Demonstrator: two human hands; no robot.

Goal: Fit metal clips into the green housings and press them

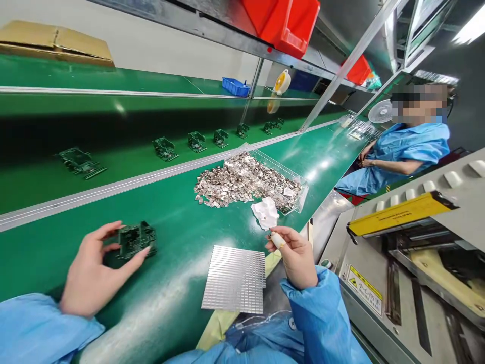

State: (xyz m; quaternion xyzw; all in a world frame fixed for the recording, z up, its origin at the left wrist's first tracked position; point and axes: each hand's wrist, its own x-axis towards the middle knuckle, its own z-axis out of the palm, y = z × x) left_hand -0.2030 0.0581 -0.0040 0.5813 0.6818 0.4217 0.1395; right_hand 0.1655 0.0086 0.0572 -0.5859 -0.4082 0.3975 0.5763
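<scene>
Metal pieces point(242, 182) behind sheet point(235, 278), circuit board point(136, 240) left

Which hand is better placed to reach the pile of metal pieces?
Probably right: the right hand is nearer the pile of metal pieces, though pinching a small white item; the left hand grips the circuit board.

Left hand point(93, 275) cupped, right hand point(297, 258) pinched

We list: a heap of small metal parts point(242, 182) spilling from a clear tray point(300, 194); a ribbed silver sheet point(235, 278) at the bench edge; green boards point(165, 148), seemingly seven, spaced along the conveyor belt point(38, 187); a blue bin point(235, 87); red bins point(288, 20) overhead; a cardboard box point(53, 43); a white fan point(381, 111); a co-worker's blue coat point(409, 146); a grey machine point(364, 253) bearing a yellow bar point(397, 215).
</scene>
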